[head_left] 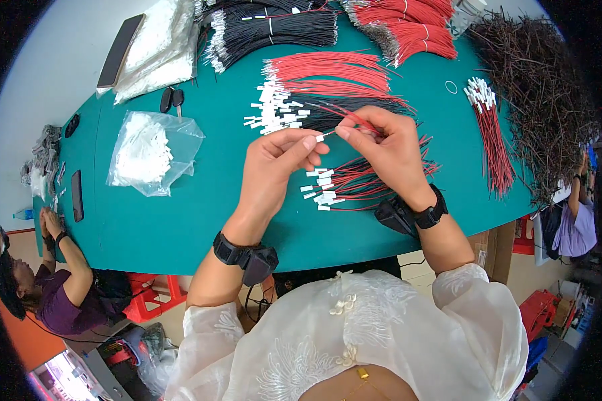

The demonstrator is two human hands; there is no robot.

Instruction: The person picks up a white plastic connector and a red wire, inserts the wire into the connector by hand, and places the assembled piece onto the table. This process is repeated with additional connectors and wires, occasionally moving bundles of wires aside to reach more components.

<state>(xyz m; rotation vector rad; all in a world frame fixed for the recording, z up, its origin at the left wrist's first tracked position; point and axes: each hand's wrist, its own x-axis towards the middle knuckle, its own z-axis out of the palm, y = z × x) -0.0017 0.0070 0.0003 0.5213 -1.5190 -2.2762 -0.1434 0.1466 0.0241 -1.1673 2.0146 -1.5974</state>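
Between thumb and fingers, my left hand (279,155) pinches a small white plastic connector (320,138). My right hand (386,142) is closed on thin wires, with a red wire (354,119) showing past the fingers and a tip held close to the connector. Whether that tip sits inside the connector is too small to tell. Beneath my hands lies a bunch of red and black wires with white connectors (326,187). Just beyond are a row of wires with white connector ends (274,107) and loose red wires (328,65).
A clear bag of white connectors (142,150) lies left on the green table (201,234). Black wire bundles (274,33) and red wire bundles (415,33) fill the back. Finished-looking wires (491,137) and a dark wire heap (535,93) lie right. A person (60,287) sits left.
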